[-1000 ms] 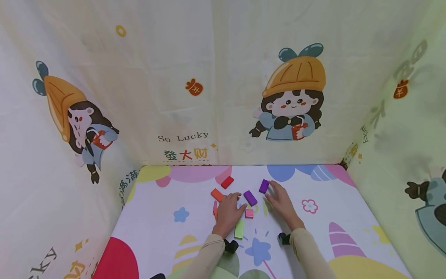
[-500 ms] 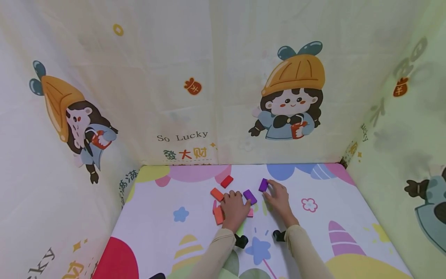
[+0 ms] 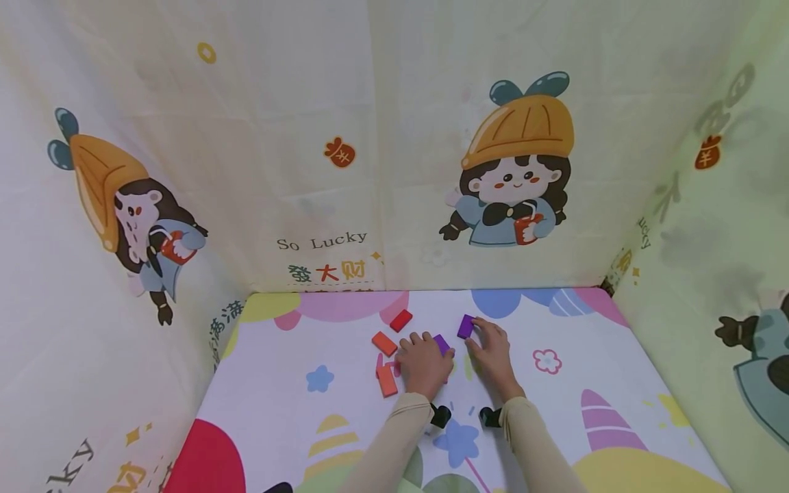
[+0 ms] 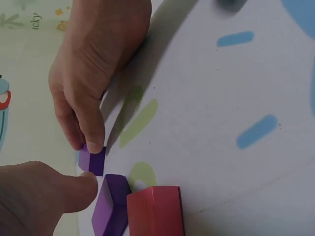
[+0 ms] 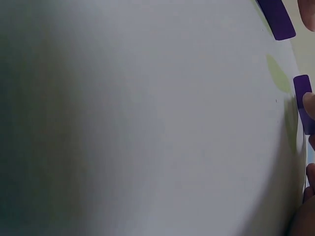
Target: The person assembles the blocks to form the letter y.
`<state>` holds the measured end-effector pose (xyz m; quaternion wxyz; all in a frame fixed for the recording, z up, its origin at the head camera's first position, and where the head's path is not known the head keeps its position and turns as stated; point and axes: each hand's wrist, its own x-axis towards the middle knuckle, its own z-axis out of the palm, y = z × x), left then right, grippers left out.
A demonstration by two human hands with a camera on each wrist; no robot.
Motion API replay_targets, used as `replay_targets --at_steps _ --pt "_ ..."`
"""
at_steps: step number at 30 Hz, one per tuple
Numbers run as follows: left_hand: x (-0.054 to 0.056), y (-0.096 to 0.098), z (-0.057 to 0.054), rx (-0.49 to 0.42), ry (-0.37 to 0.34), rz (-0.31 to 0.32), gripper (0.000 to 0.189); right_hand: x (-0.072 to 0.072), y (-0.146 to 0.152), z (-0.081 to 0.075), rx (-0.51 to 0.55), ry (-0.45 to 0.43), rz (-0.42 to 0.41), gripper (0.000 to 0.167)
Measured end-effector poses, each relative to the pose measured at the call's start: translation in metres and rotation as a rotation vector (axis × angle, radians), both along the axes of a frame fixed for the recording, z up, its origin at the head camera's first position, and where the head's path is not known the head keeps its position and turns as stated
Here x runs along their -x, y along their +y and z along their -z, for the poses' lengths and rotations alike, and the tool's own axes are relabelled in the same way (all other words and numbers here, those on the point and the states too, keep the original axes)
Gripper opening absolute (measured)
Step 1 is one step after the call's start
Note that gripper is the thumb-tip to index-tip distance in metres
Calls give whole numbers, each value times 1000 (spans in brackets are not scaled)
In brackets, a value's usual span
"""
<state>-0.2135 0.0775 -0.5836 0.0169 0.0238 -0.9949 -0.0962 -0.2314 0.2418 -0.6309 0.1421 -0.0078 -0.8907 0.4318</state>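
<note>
My left hand (image 3: 423, 363) reaches over the middle of the group of blocks, fingers spread and thumb beside a purple block (image 3: 440, 344). In the left wrist view that thumb stands close to the purple block (image 4: 110, 204), with a pinkish-red block (image 4: 155, 211) right beside it; the other left fingers are out of that view. My right hand (image 3: 495, 356) pinches a second purple block (image 3: 466, 326) between thumb and fingers, farther back on the table. The right wrist view shows the right thumb against this purple block (image 5: 301, 96).
To the left of my left hand lie an orange block (image 3: 385, 343), a red block (image 3: 401, 320) farther back, and another orange block (image 3: 387, 380) beside a pink one (image 3: 379, 366). A patterned cloth covers the table (image 3: 277, 411); printed curtains (image 3: 407, 205) enclose its back and sides.
My left hand has moved to the right, from over the green block to the nearer purple block, uncovering the orange block at left. The right hand stays at its purple block.
</note>
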Motion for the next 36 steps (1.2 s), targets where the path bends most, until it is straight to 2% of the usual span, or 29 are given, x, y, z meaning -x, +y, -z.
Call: replay_targets --at_steps 6,11,17,22,31,36 --pt "1 6 -3 33 -15 -23 74 2 0 1 -10 -27 9 52" --pt "1 7 -2 36 -46 -18 71 3 0 1 -8 -31 6 52" --pt "-2 4 -3 33 -31 17 67 5 -1 2 2 -70 6 53" --pt "-2 -1 0 15 -1 55 63 6 -1 3 -3 -83 13 53" --pt "-1 -5 0 4 -31 105 59 6 -3 1 8 -88 43 52" --pt "-1 -7 6 -20 14 149 53 7 -3 2 7 -90 66 52"
